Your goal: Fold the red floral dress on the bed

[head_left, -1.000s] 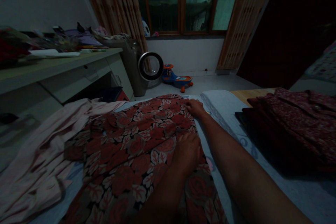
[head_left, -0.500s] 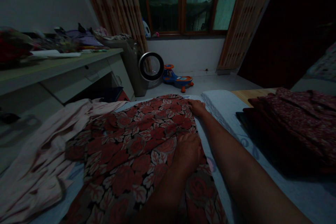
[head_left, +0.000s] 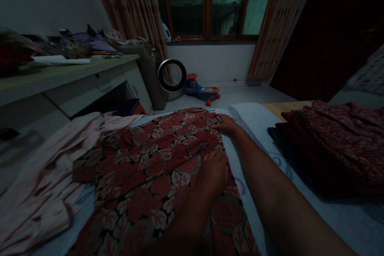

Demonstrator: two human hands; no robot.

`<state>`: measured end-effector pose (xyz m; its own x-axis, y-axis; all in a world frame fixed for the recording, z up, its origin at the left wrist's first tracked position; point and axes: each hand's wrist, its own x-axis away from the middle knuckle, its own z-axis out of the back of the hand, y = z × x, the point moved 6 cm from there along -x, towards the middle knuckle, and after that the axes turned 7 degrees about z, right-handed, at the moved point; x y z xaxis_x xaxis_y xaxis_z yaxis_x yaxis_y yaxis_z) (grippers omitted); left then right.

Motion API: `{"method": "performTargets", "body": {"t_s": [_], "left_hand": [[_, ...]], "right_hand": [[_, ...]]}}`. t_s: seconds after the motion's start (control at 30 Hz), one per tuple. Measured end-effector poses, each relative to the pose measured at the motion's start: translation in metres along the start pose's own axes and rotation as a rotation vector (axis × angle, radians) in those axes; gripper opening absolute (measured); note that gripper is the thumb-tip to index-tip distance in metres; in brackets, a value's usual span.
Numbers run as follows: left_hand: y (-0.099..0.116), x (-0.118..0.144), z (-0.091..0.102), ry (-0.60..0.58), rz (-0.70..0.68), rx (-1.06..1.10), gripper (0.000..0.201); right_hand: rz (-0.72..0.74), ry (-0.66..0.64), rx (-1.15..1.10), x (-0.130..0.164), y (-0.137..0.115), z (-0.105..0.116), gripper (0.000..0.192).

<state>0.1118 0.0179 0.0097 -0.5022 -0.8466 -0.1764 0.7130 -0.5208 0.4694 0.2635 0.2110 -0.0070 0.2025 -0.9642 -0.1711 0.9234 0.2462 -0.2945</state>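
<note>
A rose-and-leaf patterned garment point(head_left: 162, 160) in red, black and grey lies spread over the light blue bed cover, with some creases across it. On top of it, near its right side, my left hand point(head_left: 213, 170) rests palm down with its fingers laid over the fabric. Further off, my right hand point(head_left: 225, 123) touches the garment's far right edge; its thumb is apart from the fingers. The undersides of both hands are hidden. To the left, a pale pink garment point(head_left: 48, 176) lies crumpled beside the patterned one.
A stack of folded dark red clothes point(head_left: 339, 148) sits on the bed cover point(head_left: 249, 114) at right. Along the left stands a cluttered desk point(head_left: 111, 64). A washing machine point(head_left: 150, 74) with its round door swung out and a blue-and-orange ride-on toy point(head_left: 202, 90) are beyond the bed.
My right thumb has spread away from the fingers at the garment's edge. My left hand stays in nearly the same place on the fabric.
</note>
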Motion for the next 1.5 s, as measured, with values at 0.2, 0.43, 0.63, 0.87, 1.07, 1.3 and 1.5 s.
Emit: {"method": "performTargets", "body": {"t_s": [0.2, 0.43, 0.63, 0.87, 1.07, 1.3, 1.5], "left_hand": [[0.001, -0.001, 0.001, -0.020, 0.005, 0.008, 0.024], [0.000, -0.002, 0.000, -0.018, 0.003, 0.006, 0.024], [-0.001, -0.002, -0.001, -0.009, 0.002, 0.009, 0.026], [-0.001, -0.001, -0.002, -0.020, 0.002, -0.004, 0.025], [-0.002, -0.001, -0.003, -0.017, 0.004, -0.014, 0.023], [-0.001, -0.002, -0.002, -0.030, 0.022, -0.024, 0.023], [0.001, -0.001, 0.003, -0.040, 0.019, -0.027, 0.020]], "right_hand": [[-0.071, 0.012, 0.022, -0.003, 0.000, -0.003, 0.062], [-0.124, 0.069, 0.077, -0.007, 0.002, -0.004, 0.051], [-0.124, 0.132, 0.048, -0.010, 0.003, 0.000, 0.050], [0.047, 0.093, -0.008, -0.012, -0.015, 0.002, 0.043], [0.022, -0.055, 0.038, -0.010, -0.017, -0.009, 0.046], [-0.069, -0.100, 0.041, -0.006, -0.015, -0.012, 0.056], [-0.099, -0.075, 0.017, -0.008, -0.010, -0.008, 0.054]]}}
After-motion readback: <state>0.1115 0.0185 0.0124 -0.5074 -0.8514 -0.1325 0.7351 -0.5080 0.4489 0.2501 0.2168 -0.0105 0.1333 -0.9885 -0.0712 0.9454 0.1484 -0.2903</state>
